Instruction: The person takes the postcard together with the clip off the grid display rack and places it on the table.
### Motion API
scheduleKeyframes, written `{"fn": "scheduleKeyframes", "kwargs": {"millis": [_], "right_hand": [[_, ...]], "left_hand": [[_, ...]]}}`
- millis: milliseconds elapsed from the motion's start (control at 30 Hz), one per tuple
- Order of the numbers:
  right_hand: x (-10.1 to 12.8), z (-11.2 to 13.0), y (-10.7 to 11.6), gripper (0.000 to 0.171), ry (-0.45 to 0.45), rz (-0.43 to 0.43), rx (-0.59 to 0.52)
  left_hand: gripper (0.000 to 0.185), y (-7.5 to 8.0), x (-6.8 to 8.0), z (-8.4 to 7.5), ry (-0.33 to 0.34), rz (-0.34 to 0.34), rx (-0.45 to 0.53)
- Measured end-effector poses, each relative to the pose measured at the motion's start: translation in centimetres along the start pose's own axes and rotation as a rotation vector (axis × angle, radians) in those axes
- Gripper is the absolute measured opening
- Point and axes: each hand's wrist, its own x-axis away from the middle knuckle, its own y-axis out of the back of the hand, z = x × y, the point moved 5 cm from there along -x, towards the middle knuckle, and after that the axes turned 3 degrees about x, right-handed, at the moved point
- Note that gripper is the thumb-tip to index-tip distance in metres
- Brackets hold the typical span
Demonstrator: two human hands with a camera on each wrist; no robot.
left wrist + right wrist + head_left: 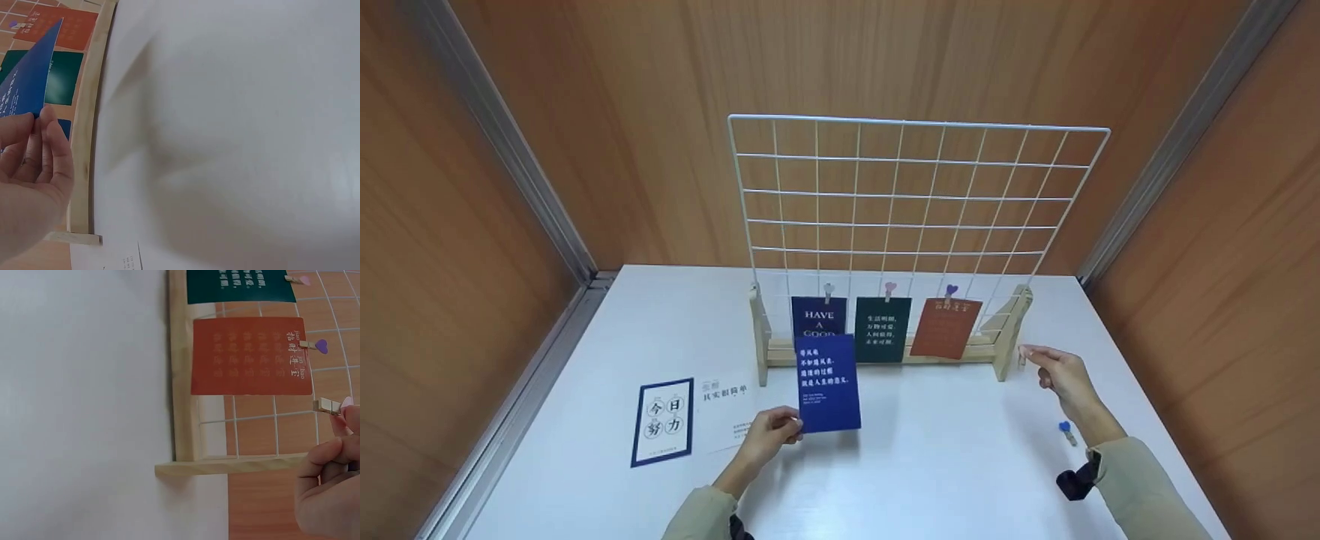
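Note:
My left hand [787, 427] pinches the lower left corner of a blue card [827, 382] with white text and holds it upright in front of the wire grid [915, 195]. In the left wrist view the thumb and fingers [48, 132] grip the same blue card [28, 79] by its edge. My right hand [1046, 364] is beside the right wooden foot [1011, 337] of the stand and pinches a small wooden clip [328, 405] with a pink heart, close to the grid wire. A navy card [817, 317], a green card [883, 330] and an orange card [945, 328] hang clipped along the lowest wires.
A white card with a blue border [662, 420] and a plain white card [727, 405] lie on the white table [945, 465] at the left. A blue-heart clip [1066, 430] lies near my right wrist. Wooden walls close in the back and both sides.

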Motion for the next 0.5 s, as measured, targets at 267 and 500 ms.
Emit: {"fn": "scheduleKeyframes", "kwargs": {"millis": [267, 500], "right_hand": [[0.2, -0.7, -0.1, 0.042, -0.023, -0.021, -0.003], [0.4, -1.5, 0.0, 0.041, -0.054, -0.024, -0.019]], "left_hand": [[0.016, 0.1, 0.7, 0.7, 0.013, -0.004, 0.024], [0.017, 0.2, 1.0, 1.3, -0.009, 0.011, 0.041]]}}
